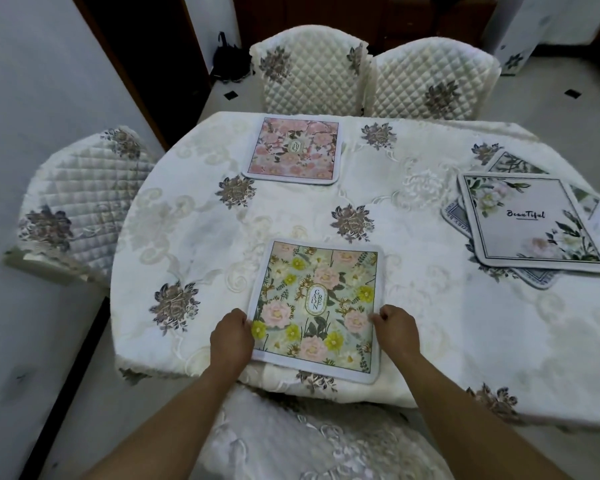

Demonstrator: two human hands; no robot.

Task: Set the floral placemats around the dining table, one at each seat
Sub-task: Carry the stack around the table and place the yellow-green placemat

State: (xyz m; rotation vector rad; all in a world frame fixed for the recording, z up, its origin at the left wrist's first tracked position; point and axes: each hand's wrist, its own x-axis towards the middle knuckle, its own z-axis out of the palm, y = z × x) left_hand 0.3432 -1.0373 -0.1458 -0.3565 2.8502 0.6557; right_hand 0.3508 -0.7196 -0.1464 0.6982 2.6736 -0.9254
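While both hands pinch the green mat at its side edges, left hand and right hand closed on it, its near edge overhangs the table; let go now, I judge, it could tip off. Beyond this mat lies the pink mat by a far chair. Right of it, a stack of mats waits.

We see one mat near us on the table, another mat across, a pile right.
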